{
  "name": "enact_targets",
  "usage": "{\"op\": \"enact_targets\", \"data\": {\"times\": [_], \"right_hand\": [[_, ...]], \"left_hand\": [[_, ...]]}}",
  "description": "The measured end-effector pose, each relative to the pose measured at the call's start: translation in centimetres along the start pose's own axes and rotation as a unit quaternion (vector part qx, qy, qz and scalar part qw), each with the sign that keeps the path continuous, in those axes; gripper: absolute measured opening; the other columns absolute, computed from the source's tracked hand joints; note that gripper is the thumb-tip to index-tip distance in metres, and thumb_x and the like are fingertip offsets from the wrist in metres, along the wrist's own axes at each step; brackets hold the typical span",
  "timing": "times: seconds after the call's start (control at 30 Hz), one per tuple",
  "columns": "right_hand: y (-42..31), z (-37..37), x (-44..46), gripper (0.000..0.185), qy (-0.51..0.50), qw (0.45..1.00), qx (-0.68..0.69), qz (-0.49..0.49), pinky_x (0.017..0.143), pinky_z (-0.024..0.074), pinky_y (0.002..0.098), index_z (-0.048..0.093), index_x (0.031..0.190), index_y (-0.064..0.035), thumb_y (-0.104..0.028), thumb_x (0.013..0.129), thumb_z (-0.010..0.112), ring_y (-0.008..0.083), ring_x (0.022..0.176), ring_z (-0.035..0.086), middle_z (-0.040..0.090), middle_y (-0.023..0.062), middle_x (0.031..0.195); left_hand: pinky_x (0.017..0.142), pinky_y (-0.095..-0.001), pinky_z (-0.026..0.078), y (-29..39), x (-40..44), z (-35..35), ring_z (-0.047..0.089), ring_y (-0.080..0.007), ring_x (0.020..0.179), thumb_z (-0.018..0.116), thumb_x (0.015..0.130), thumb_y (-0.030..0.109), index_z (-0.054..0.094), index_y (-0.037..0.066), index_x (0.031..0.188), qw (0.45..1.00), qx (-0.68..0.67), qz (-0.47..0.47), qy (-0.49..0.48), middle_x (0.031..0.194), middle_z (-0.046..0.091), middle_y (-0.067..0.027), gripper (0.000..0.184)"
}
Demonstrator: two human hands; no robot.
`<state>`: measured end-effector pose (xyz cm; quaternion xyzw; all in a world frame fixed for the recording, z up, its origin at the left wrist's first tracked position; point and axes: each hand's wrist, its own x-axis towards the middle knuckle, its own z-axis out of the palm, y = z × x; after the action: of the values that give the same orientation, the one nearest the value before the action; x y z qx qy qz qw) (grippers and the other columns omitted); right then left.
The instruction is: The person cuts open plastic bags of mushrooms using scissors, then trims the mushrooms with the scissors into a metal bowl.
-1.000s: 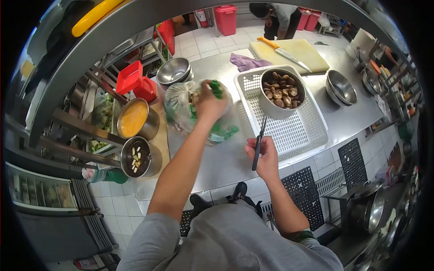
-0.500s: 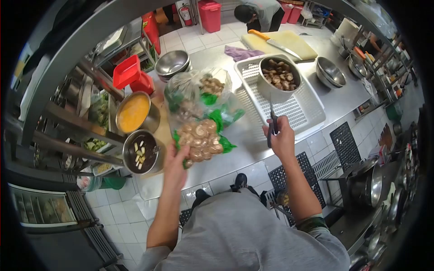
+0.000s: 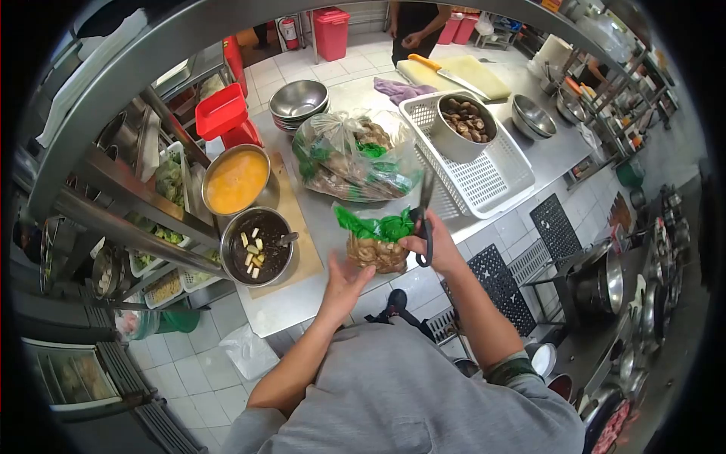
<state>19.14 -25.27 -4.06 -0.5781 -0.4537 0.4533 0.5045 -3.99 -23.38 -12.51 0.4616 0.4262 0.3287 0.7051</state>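
Note:
A clear bag of mushrooms with a green printed end [image 3: 376,240] is at the steel table's front edge, its green part toward the far side. My left hand [image 3: 346,289] is at its near left side, thumb and fingers spread, the thumb tip close to or touching the plastic. My right hand [image 3: 437,246] grips black-handled scissors [image 3: 424,236], blades pointing away from me, and its fingers also press the bag's right side. Just beyond lies a large clear bag [image 3: 355,163] with more mushroom packs inside. A metal pot of dark mushrooms [image 3: 466,135] stands in a white perforated basket [image 3: 503,178].
On the left are a pot of orange liquid [image 3: 237,180], a pot of dark sauce with pale pieces [image 3: 257,248] and stacked steel bowls [image 3: 299,102]. A knife [image 3: 454,77] lies on a cutting board [image 3: 488,76] at the back. Another person [image 3: 417,34] stands beyond the table.
The mushroom bag has moved right and turned, its green end now facing away. My right hand has brought the scissors left to it, and my left hand's fingers have spread. The other person has straightened up.

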Motion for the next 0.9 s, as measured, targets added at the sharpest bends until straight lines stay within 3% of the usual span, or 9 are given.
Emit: {"op": "enact_targets", "data": {"times": [0.1,0.2,0.23,0.3,0.43,0.5,0.57,0.7,0.9], "right_hand": [[-1.4,-1.7,2.6,0.045,-0.18,0.982,-0.041,-0.031,0.076,0.0465,0.0264,0.052,0.106,-0.0056,-0.012,0.073,0.081,0.009,0.081,0.054,0.058,-0.0002,0.094],[-0.9,-1.7,5.7,0.048,-0.272,0.958,-0.062,-0.061,0.066,0.0401,0.0257,0.051,0.105,-0.0047,-0.022,0.075,0.084,0.0071,0.078,0.047,0.053,-0.0019,0.085],[-1.5,-1.5,6.5,0.045,-0.263,0.956,-0.113,-0.056,0.066,0.0409,0.0265,0.051,0.104,-0.0042,-0.02,0.077,0.083,0.0077,0.077,0.048,0.054,-0.0009,0.084],[-1.7,-0.9,7.3,0.036,-0.146,0.933,-0.29,-0.152,0.067,0.0448,0.0279,0.052,0.1,-0.0027,-0.015,0.082,0.08,0.0097,0.075,0.053,0.06,0.001,0.081],[0.8,-3.2,3.8,0.034,-0.174,0.98,-0.094,0.035,0.069,0.0483,0.0245,0.056,0.097,-0.0042,-0.019,0.082,0.084,0.0073,0.076,0.058,0.063,-0.0007,0.085],[3.0,-3.8,0.3,0.033,-0.19,0.978,-0.02,0.088,0.063,0.0447,0.02,0.059,0.096,-0.0032,-0.022,0.084,0.083,0.0042,0.072,0.055,0.06,-0.0036,0.079],[4.3,-4.6,-2.9,0.034,-0.209,0.95,0.097,0.211,0.078,0.053,0.0229,0.062,0.104,-0.0017,-0.025,0.088,0.079,0.0077,0.084,0.063,0.065,0.0012,0.093],[7.4,-5.6,-6.8,0.04,-0.209,0.936,0.115,0.26,0.079,0.0509,0.0217,0.062,0.109,-0.0009,-0.033,0.09,0.076,0.0069,0.086,0.061,0.065,0.0007,0.095],[10.6,-5.7,-6.3,0.038,-0.249,0.93,0.096,0.253,0.074,0.0469,0.0211,0.062,0.106,-0.0023,-0.035,0.091,0.076,0.0055,0.082,0.057,0.064,-0.0011,0.092]], "left_hand": [[0.105,-0.041,0.045,7.0,-1.5,0.5,0.057,-0.0369,0.124,0.079,0.086,0.03,0.025,-0.002,0.151,0.818,0.416,0.348,0.192,0.141,0.052,-0.0236,0.091],[0.1,-0.034,0.046,8.0,1.5,0.5,0.061,-0.0229,0.116,0.079,0.084,0.035,0.051,0.001,0.138,0.93,0.324,0.138,-0.108,0.121,0.065,-0.0188,0.07],[0.08,-0.0327,0.05,7.0,2.8,0.7,0.062,-0.0153,0.087,0.076,0.086,0.039,0.065,-0.001,0.11,0.95,0.276,0.089,-0.121,0.094,0.068,-0.0108,0.047],[0.071,-0.0326,0.047,2.2,5.6,0.2,0.055,-0.0133,0.076,0.074,0.089,0.038,0.062,0.0,0.096,0.95,0.298,0.092,0.009,0.083,0.062,-0.0062,0.04],[0.062,-0.0309,0.041,-4.3,7.3,-0.8,0.047,-0.01,0.069,0.068,0.095,0.036,0.055,0.003,0.082,0.938,0.25,0.037,0.236,0.074,0.054,-0.0012,0.037],[0.067,-0.0316,0.043,-5.5,6.8,-0.3,0.05,-0.0129,0.073,0.067,0.096,0.036,0.056,0.001,0.086,0.952,0.129,0.006,0.279,0.079,0.058,-0.005,0.038],[0.071,-0.0282,0.045,-6.9,6.4,0.1,0.054,-0.0116,0.08,0.064,0.099,0.033,0.06,0.0,0.098,0.965,-0.018,0.001,0.261,0.089,0.063,-0.0037,0.033],[0.074,-0.026,0.046,-2.5,2.8,1.9,0.059,-0.0102,0.092,0.066,0.097,0.021,0.059,-0.002,0.123,0.981,-0.054,-0.072,0.174,0.1,0.066,-0.0021,0.035],[0.074,-0.0283,0.05,-2.6,3.5,1.3,0.059,-0.0125,0.088,0.065,0.098,0.021,0.061,0.003,0.115,0.981,-0.052,-0.136,0.13,0.095,0.064,-0.0027,0.025]]}}
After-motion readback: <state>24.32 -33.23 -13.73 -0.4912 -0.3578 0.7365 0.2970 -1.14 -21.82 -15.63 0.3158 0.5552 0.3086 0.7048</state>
